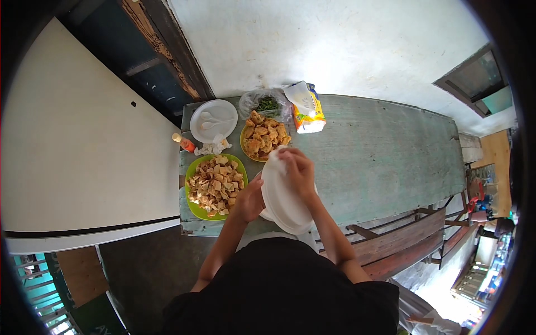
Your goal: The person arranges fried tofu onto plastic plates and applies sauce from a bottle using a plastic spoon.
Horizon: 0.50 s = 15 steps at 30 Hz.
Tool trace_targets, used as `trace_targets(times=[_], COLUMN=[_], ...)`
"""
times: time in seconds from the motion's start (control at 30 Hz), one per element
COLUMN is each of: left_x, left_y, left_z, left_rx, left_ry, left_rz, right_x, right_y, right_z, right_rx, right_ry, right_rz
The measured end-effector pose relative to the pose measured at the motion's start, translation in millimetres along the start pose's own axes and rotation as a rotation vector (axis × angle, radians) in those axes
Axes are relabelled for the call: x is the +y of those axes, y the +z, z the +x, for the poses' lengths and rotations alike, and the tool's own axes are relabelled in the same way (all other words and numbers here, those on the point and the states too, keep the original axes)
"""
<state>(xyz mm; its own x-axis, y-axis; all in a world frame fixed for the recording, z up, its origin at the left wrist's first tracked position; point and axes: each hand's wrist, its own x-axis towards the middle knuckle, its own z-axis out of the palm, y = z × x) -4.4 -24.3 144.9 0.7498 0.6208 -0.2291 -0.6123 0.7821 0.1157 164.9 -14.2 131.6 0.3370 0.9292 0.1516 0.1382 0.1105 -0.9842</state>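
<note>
My left hand is closed on the left edge of a white plate, which is tilted up in front of my body. Part of another white plate or rim shows behind it. My right hand has its fingers pinched around a crumpled white tissue at the plate's upper edge. Just left of my left hand, a green plate is heaped with cut pieces of fried tofu. Beyond the hands, golden fried fritters fill a yellow-green plate.
White spoons lie on a white plate. Nearby are a red sauce bottle, crumpled tissue, a plastic bag of green chillies and a tissue pack. The green table extends right; a wooden bench stands alongside.
</note>
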Motion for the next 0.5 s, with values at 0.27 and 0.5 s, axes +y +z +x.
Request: trace_targets(times=[0.27, 0.5], left_x=[11, 1], left_y=[-7, 5], left_z=[-10, -15], left_rx=[0.054, 0.065], left_ry=[0.079, 0.117], left_rz=[0.542, 0.567], right_x=[-54, -47], right_y=[13, 7], right_z=[-12, 13], right_rx=[-0.421, -0.211], right_ry=[-0.668, -0.548], right_rz=[-0.196, -0.339])
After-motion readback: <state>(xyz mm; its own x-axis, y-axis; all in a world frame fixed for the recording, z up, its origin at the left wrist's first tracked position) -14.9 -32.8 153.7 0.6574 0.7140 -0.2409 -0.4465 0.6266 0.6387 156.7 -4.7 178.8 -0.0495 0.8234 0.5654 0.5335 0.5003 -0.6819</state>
